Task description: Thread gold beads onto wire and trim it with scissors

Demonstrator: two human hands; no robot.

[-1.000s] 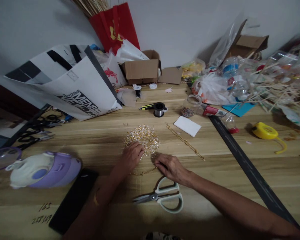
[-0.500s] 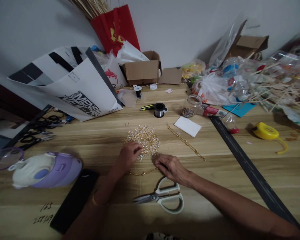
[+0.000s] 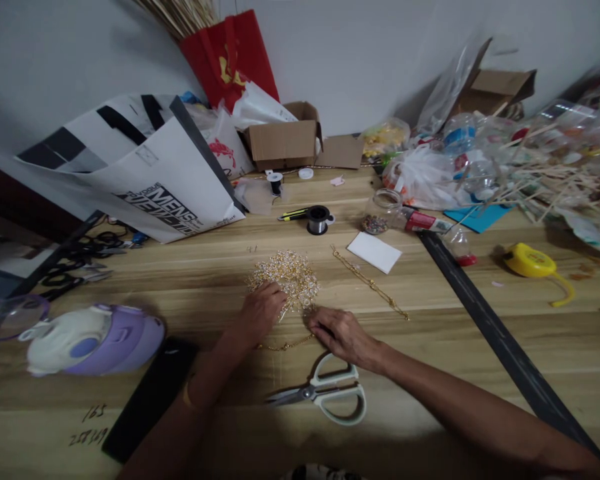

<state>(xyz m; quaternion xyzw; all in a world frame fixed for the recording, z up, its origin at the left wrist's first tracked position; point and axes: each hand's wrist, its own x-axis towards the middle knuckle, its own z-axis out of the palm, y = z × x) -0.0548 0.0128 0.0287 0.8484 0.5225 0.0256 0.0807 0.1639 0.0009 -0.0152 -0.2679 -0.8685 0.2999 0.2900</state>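
Observation:
A loose heap of small gold and clear beads (image 3: 295, 275) lies on the wooden table. At its near left edge is my left hand (image 3: 261, 311), fingers curled down and drawn together; whatever is between the fingertips is hidden. My right hand (image 3: 344, 337) rests just below the heap's right side, closed with thumb and fingers pinched. From that pinch a thin gold chain (image 3: 286, 347) runs left across the table towards my left wrist. Scissors with pale handles (image 3: 347, 403) lie just below my right hand, blades to the left. Another gold chain (image 3: 371, 283) is stretched out right of the heap.
Beyond the heap are a wire spool (image 3: 319, 221), a yellow-black cutter (image 3: 293, 215), a white card (image 3: 375, 253) and a jar of beads (image 3: 380, 217). A purple-white bottle (image 3: 97, 339) and a black case (image 3: 150, 400) sit left. At right lies a yellow tape measure (image 3: 530, 261).
My left hand has turned slightly, its fingers folding down more over the heap's near edge. The right hand stays in place, still pinching the chain's end.

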